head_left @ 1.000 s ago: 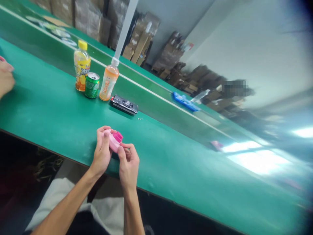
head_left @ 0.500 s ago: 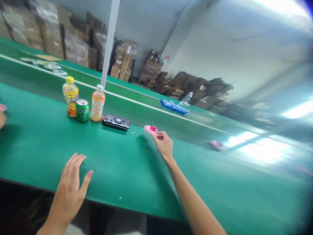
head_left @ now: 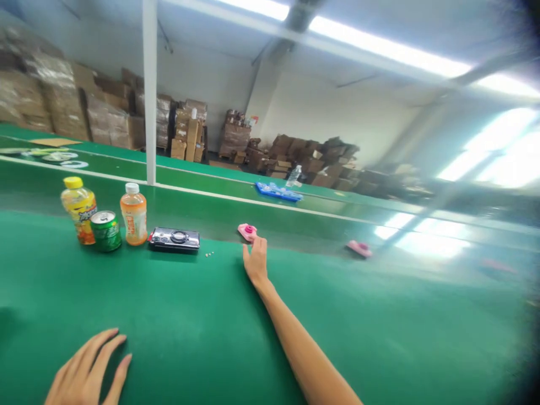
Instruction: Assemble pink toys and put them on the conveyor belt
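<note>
Fingers (head_left: 258,247) of the right hand (head_left: 255,263) extend loosely open, tips touching the pink toy (head_left: 247,231) at the worktop's (head_left: 177,315) far edge. Left hand (head_left: 86,374) rests flat, spread, holding nothing. Risk: an unclamped nudge may push the toy onto the adjoining belt.

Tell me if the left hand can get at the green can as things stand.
Probably yes. The left hand lies open and empty at the near edge of the table, and only bare green surface lies between it and the can. The two bottles stand beside the can, not before it.
</note>
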Tool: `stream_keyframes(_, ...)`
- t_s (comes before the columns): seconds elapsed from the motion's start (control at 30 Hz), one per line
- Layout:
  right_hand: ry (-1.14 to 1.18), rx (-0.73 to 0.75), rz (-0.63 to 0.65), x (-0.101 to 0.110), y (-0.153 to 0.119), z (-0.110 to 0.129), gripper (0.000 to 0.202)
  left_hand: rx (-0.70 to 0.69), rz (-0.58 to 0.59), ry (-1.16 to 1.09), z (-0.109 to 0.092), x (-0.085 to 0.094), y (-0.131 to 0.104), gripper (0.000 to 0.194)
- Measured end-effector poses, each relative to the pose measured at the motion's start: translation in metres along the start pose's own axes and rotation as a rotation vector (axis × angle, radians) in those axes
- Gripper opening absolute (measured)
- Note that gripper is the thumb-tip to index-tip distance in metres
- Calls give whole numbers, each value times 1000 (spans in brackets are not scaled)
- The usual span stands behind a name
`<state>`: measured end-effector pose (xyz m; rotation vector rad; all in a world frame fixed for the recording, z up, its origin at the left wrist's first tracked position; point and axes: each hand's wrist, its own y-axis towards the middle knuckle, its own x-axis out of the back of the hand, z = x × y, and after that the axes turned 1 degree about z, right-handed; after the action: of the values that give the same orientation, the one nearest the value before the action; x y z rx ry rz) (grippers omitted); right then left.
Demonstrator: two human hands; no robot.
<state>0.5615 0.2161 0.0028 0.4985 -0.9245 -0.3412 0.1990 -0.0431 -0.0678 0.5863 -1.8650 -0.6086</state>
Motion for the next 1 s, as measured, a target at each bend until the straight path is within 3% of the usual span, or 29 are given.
stream_keyframes(0.23, 354, 618, 407, -26, -88, 100, 26, 4, -54, -33, -26, 25, 13, 21)
stream_keyframes(0.4, 375, 863, 564, -25, -121, 140, 34, 146, -3, -81, -19, 36, 11, 26)
stream_keyframes(0.5, 341, 836, 652, -25, -124, 144, 30, 287, -79, 34, 5, 42, 15, 39)
stream_keyframes(0.6, 369, 759, 727, -26, -119, 142, 27, 395, -133, 221, 43, 48, 27, 68)
stream_keyframes(0.7, 389, 724, 771, -28, -116, 142, 27, 434, -43, 276, 80, 53, 46, 82)
stream_keyframes(0.8, 421, 677, 776, -29, -117, 143, 25, 394, 69, 192, 106, 56, 62, 84)
stream_keyframes(0.9, 474, 583, 681, -30, -119, 142, 12, 355, 95, 135, 106, 50, 66, 73)
stream_keyframes(1.0, 488, 494, 592, -29, -120, 140, 11, 303, 83, 134, 73, 36, 55, 66)
